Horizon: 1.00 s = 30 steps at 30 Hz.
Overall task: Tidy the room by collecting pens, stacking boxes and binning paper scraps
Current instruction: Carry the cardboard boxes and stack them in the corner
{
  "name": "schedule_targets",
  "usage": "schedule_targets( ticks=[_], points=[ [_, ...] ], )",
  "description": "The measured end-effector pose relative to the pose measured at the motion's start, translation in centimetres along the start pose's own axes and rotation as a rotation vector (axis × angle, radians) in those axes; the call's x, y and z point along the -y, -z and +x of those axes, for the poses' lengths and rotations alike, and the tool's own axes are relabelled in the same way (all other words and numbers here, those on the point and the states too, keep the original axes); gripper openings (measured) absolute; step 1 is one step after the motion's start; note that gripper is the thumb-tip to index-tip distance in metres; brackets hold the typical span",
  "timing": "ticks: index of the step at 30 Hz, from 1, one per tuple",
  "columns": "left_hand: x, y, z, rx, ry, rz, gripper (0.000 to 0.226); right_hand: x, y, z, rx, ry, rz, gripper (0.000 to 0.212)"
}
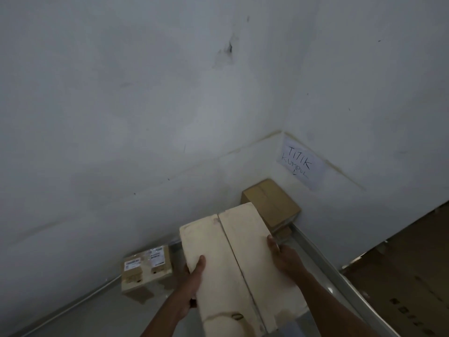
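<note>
— Two hands on one box, that's what I've got up close. My left hand (194, 269) grips the near left corner of the pale box (226, 259), thumb on top and fingers under it. My right hand (281, 254) clasps the right edge, thumb over the rim.

— Is the box off the floor?

— Yes, held in the air, tilted, its long side running away from me toward the corner. A seam splits the top lengthwise.

— What sits past it?

— Down left on the floor (102, 310), a small brown carton (147, 271) with white labels stands against the wall (121, 117). Further on, right in the corner, a plain brown box (272, 203) rests on something darker I can't make out. The far end of the pale box overlaps it from my view; whether they touch, I can't tell.

— Anything on the walls?

— A paper sign (300, 164) is stuck low on the right wall just above the brown box, handwritten "TITIK KUMPUL". At the right edge, a big dark cardboard sheet (413, 263) leans or lies there, dim.
</note>
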<state>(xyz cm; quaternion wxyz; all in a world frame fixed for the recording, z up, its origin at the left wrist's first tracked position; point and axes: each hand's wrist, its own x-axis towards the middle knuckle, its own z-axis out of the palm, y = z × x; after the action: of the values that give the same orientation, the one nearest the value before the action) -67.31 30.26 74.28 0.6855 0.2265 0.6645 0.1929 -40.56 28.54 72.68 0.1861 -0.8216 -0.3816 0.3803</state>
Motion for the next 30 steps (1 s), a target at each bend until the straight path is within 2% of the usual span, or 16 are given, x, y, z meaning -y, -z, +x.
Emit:
schedule_targets(
  ticks=[11, 14, 23, 26, 30],
  points=[
    [-2.3, -3.2, 2.1, -0.045, 0.032, 0.061, 0.068, 0.0, 2.0, 4.1, 0.039, -0.025, 0.017, 0.066],
    [-3.5, -3.7, 3.2, -0.045, 0.023, 0.072, 0.068, 0.6, 2.4, 5.0, 0.032, -0.057, 0.025, 0.078],
    [-6.3, -4.8, 5.8, -0.006, -0.056, 0.103, 0.059, 2.2, 3.5, 6.8, -0.003, -0.068, 0.043, 0.086],
    [-6.9, -5.8, 6.3, 0.004, -0.059, 0.117, 0.056, 1.9, 4.1, 7.8, -0.009, -0.093, 0.061, 0.083],
    [-7.9, -8.0, 7.7, 0.001, -0.075, 0.096, 0.056, 2.0, 5.5, 9.7, -0.091, -0.034, 0.099, 0.062]
  ],
)
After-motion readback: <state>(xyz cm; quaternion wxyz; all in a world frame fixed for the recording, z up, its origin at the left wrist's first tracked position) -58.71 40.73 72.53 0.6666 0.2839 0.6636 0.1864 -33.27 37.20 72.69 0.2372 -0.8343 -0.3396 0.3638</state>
